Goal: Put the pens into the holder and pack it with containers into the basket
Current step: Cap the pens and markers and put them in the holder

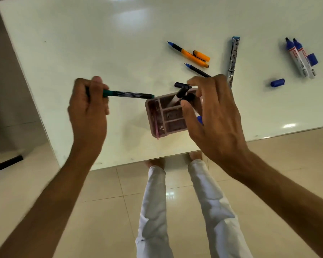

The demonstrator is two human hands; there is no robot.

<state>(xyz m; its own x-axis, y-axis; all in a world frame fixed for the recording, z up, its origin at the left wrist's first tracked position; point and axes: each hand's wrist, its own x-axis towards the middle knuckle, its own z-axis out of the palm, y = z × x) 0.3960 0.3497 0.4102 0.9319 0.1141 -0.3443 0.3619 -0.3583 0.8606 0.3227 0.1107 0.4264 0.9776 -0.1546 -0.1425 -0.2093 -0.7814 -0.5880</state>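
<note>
A pink holder (pixel 158 116) with several compartments stands on the white table (pixel 101 43) near its front edge. My left hand (pixel 88 107) grips a green pen (pixel 128 94) held level, its tip at the holder's left rim. My right hand (pixel 211 112) hovers over the holder's right side and pinches a marker with a blue end (pixel 199 117). A black-capped marker (pixel 181 91) leans in the holder's back compartment. An orange pen (pixel 188 54) and a dark blue-tipped pen (pixel 196 69) lie behind the holder. Two blue markers (pixel 299 58) lie at the far right.
A metal hole punch bar (pixel 233 58) lies behind my right hand. Two loose blue caps (pixel 277 82) (pixel 312 58) lie near the markers. The table's front edge runs just below the holder; beyond it are tiled floor and my white trouser legs (pixel 185 211). No basket or containers show.
</note>
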